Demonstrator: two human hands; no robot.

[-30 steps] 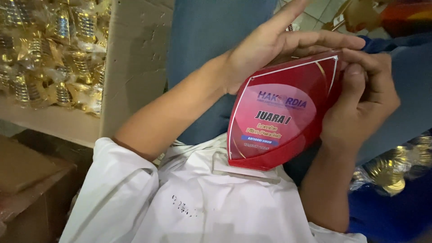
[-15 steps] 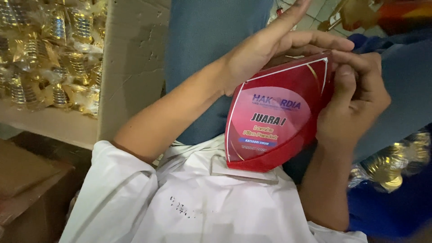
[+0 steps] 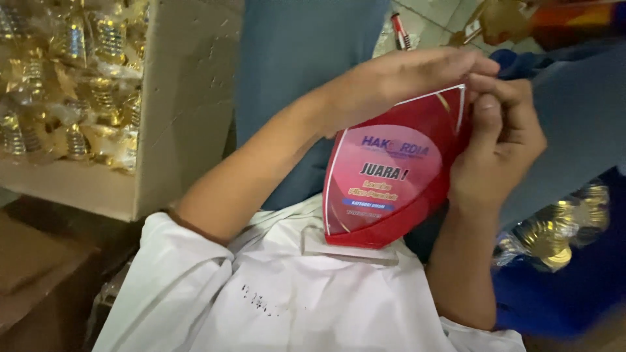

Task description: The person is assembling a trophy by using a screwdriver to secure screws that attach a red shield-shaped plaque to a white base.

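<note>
while your left hand (image 3: pixel 404 78) now curls flat over the red plaque (image 3: pixel 391 176) top, fingers no longer raised, your right hand (image 3: pixel 499 150) keeps its pinching grip on the upper corner.

Plaque (image 3: pixel 391 182): red, thin white+gold curved edge lines; pale pink-lilac oval in middle w/ blue, black, pink lettering, blue bar.
Base (image 3: pixel 349 248): clear.
Shirt (image 3: pixel 293 306): white, small dark marks.
Box (image 3: pixel 186 98), far left: tan; gold parts (image 3: pixel 72 85) in clear wrap.
Gold pieces (image 3: pixel 554 234), right, on blue.
Cloth (image 3: pixel 293 52), far: grey-blue.
</note>
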